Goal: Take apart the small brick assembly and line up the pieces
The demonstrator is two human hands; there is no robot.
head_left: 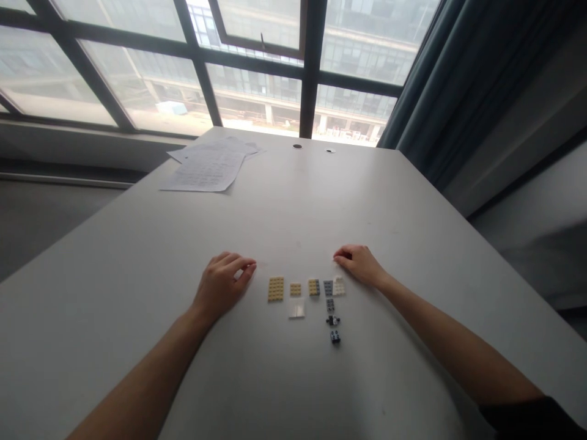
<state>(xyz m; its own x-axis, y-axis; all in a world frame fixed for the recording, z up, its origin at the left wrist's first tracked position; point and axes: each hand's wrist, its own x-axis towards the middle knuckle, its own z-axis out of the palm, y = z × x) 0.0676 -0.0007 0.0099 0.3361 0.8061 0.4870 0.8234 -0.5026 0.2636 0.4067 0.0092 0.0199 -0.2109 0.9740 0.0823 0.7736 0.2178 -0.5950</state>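
A: Nearest the camera: the two bare forearms, then the small black studded plastic brick [335,337] at the foot of the spread.

B: Hands?

A: Left hand [223,283] lies on the white table top [413,201], fingers loosely curled, holding nothing. Right hand [359,263] likewise curled and empty, resting just beside the small cream plastic brick [339,285]. Neither is touching a piece, as far as I can tell.

B: Why the layout?

A: Looks sorted for reach, pieces lying apart between the hands so each can be seen. My judgement only.

B: Count?

A: Nine pieces. Tan plates, three: the large tan studded plate [276,288], the small tan plate [295,289], the tan-and-grey plate [314,286]. One clear flat tile [296,308]. One grey plate [328,287], one cream brick. Three small dark bits down the column; their shapes are too small to tell.

B: Elsewhere?

A: Loose printed paper sheets [206,168] at the far left edge, well apart.
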